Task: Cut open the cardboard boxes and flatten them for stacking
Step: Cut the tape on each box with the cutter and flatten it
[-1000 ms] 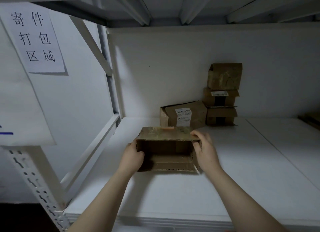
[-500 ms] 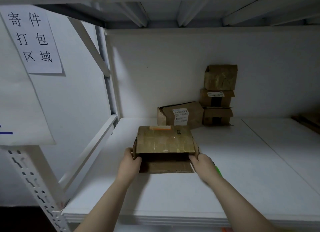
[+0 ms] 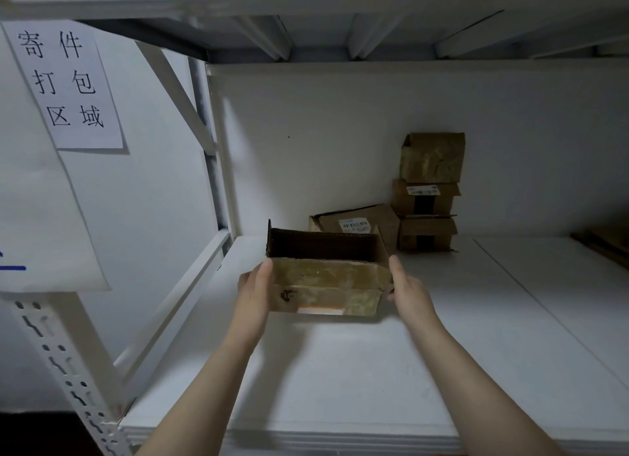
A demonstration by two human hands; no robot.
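A worn brown cardboard box (image 3: 326,285) is held just above the white shelf board (image 3: 459,336), in the middle of the view. Its open, dark inside faces up and away from me, and its taped face with an orange-white label faces me. My left hand (image 3: 253,287) grips the box's left end, thumb on the front face, fingers hidden behind. My right hand (image 3: 406,285) holds the right end, thumb pointing up along the edge, fingers tucked under the corner.
Against the back wall a labelled box (image 3: 354,217) leans beside a stack of three small boxes (image 3: 429,190). Flat cardboard (image 3: 606,244) lies at the far right. A paper sign (image 3: 68,84) and the perforated shelf post (image 3: 61,353) stand at the left.
The box has been turned over between my hands. Its opening faced me, then the taped face came up, and now the opening points up and away. Both hands shifted along its ends.
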